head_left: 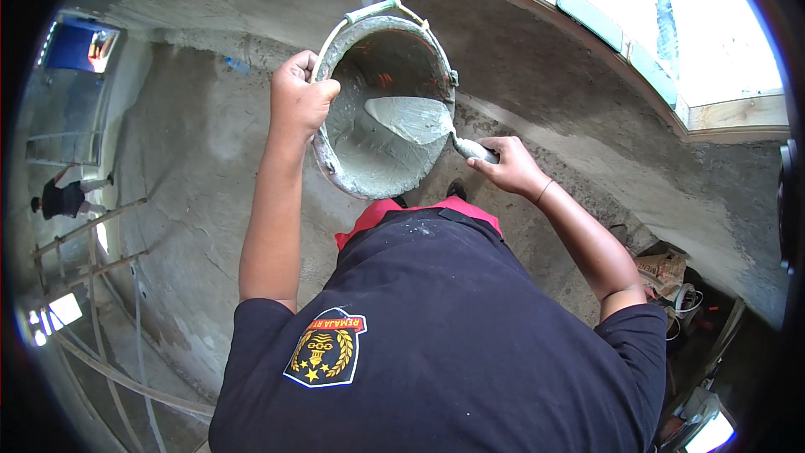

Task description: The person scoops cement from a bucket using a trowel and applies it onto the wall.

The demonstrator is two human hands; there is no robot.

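Note:
A mortar-smeared bucket (321,153) is tilted so that its mouth faces me. Wet grey mortar (381,161) lies along its inner wall on the near side. My left hand (303,94) is closed on the bucket's rim at the left. The bucket's handle (373,11) arches over the far edge. In my right hand (508,166) is the grip of a trowel (415,120), closed in my fingers. The trowel's blade reaches inside the bucket, coated with mortar, just above the mass of it.
A wood-framed window opening (587,21) is at the upper right, in a grey plastered wall (520,50). Wooden poles (92,243) form a scaffold at the left, near another person (67,200). A paper sack (662,271) and a small pail (689,300) sit at the right.

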